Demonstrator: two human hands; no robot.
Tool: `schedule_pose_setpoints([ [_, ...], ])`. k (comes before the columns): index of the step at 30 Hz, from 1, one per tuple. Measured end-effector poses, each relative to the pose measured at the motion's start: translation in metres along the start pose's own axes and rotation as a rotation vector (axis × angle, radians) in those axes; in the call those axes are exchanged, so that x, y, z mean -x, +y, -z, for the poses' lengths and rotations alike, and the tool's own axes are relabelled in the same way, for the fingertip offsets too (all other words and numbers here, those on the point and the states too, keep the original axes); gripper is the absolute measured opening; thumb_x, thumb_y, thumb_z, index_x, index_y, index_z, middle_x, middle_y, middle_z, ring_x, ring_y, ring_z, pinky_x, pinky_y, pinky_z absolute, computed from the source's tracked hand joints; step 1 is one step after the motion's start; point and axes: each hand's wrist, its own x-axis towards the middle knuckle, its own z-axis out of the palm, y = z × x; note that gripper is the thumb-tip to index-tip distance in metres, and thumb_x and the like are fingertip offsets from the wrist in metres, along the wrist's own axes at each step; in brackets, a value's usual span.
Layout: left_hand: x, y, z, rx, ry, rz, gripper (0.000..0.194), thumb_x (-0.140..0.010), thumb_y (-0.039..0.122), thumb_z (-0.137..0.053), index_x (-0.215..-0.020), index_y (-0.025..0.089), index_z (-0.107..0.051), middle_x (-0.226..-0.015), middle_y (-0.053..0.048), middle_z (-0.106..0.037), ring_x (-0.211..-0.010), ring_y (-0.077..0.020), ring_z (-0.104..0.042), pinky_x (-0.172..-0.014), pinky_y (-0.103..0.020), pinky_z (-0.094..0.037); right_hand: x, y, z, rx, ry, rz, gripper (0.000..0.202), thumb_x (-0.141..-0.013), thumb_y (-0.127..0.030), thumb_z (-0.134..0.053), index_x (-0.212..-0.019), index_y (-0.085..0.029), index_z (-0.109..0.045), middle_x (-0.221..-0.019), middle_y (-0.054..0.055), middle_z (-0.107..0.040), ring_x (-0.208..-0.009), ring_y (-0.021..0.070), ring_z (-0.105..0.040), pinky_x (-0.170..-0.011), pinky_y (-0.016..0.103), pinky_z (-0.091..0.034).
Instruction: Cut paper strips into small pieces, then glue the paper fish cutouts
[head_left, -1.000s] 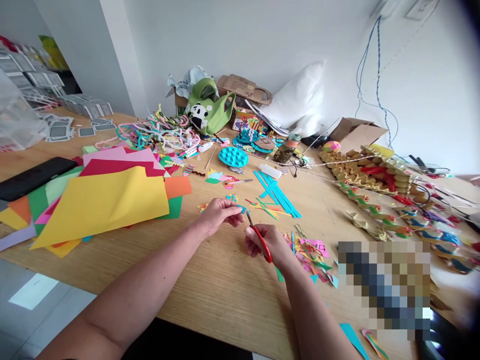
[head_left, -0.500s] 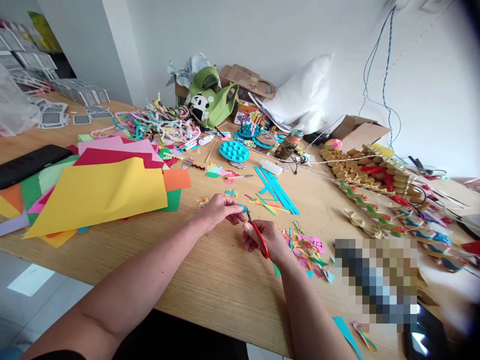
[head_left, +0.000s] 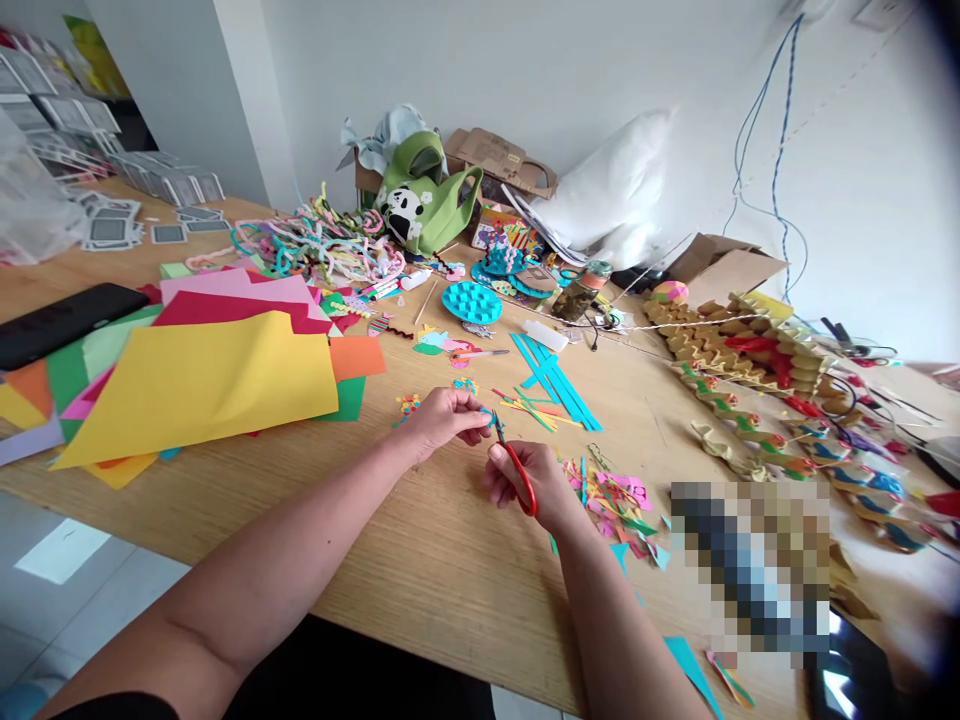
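Note:
Between the fingertips of my left hand (head_left: 450, 420) is pinched a small piece of blue paper (head_left: 487, 417). My right hand (head_left: 531, 482) grips red-handled scissors (head_left: 517, 467), with the blades at the edge of that blue piece. Whether the blades are parted is too small to tell. Beyond my hands lie long blue paper strips (head_left: 559, 385) and thin coloured strips (head_left: 534, 408). Tiny cut bits (head_left: 409, 404) sit in small heaps behind my left hand. Paper scraps (head_left: 615, 500) are strewn to the right of my right wrist.
Coloured paper sheets (head_left: 217, 390) and a black phone (head_left: 67, 322) lie on the left. Pipe cleaners (head_left: 315, 245), a green panda bag (head_left: 427, 205) and a glass jar (head_left: 581, 292) stand at the back. Painted egg-carton pieces (head_left: 772, 420) spread along the right. A patch near the right is pixelated.
The view has shifted slightly. My hands hold nearly the same pose, with the scissors still at the blue piece.

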Motion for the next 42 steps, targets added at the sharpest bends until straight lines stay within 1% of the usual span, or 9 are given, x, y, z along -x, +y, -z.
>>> schedule_pose_setpoints([
  [3,-0.0008,-0.0008,0.0,0.0,0.0,0.017,0.024,-0.064,0.03,-0.076,-0.073,0.011,-0.063,-0.063,-0.005,-0.069,-0.052,-0.0105,-0.06,-0.056,-0.024,-0.049,-0.0002,-0.0003,-0.0016,-0.008,0.002,0.002,0.054,-0.069,-0.069,-0.066,-0.066,-0.015,-0.063,-0.057,0.005,-0.066,-0.042,0.0128,-0.059,-0.041,0.022,-0.049],
  [8,-0.0007,-0.0011,-0.0005,0.005,-0.01,0.033,0.025,-0.063,0.03,-0.075,-0.073,0.011,-0.063,-0.063,-0.005,-0.069,-0.052,-0.0107,-0.06,-0.056,-0.025,-0.049,0.0009,-0.0052,-0.0043,-0.01,0.012,-0.008,0.057,-0.068,-0.071,-0.066,-0.064,-0.014,-0.062,-0.058,0.006,-0.067,-0.044,0.0139,-0.061,-0.042,0.022,-0.049],
  [15,-0.0002,-0.002,-0.0011,0.01,-0.039,0.028,0.025,-0.064,0.032,-0.074,-0.073,0.011,-0.064,-0.065,-0.005,-0.069,-0.054,-0.0106,-0.06,-0.058,-0.025,-0.048,0.0019,-0.0073,-0.0052,-0.016,0.003,0.002,0.056,-0.069,-0.07,-0.065,-0.07,-0.014,-0.064,-0.058,0.006,-0.067,-0.045,0.0143,-0.062,-0.044,0.023,-0.05],
  [24,0.0003,-0.001,-0.0019,0.04,-0.05,0.031,0.028,-0.063,0.034,-0.076,-0.074,0.012,-0.064,-0.065,-0.005,-0.069,-0.054,-0.0105,-0.06,-0.059,-0.025,-0.048,0.0023,-0.0075,-0.0052,-0.025,0.012,0.009,0.057,-0.069,-0.071,-0.064,-0.07,-0.014,-0.065,-0.061,0.007,-0.068,-0.051,0.0167,-0.065,-0.042,0.022,-0.048],
  [33,-0.0001,-0.0015,-0.0012,0.049,-0.072,0.032,0.027,-0.063,0.033,-0.075,-0.074,0.012,-0.063,-0.065,-0.004,-0.069,-0.053,-0.0104,-0.06,-0.058,-0.025,-0.049,0.0022,-0.0072,-0.0055,-0.054,0.004,0.011,0.057,-0.069,-0.071,-0.064,-0.072,-0.014,-0.064,-0.063,0.008,-0.069,-0.05,0.0165,-0.065,-0.041,0.022,-0.047],
  [42,0.0003,-0.0016,-0.0013,0.061,-0.079,0.037,0.029,-0.063,0.034,-0.076,-0.075,0.012,-0.063,-0.067,-0.005,-0.07,-0.055,-0.0108,-0.061,-0.059,-0.025,-0.049,0.0013,-0.0065,-0.0046,-0.058,-0.006,0.011,0.059,-0.067,-0.072,-0.066,-0.074,-0.013,-0.064,-0.062,0.008,-0.068,-0.049,0.0168,-0.065,-0.04,0.022,-0.048],
])
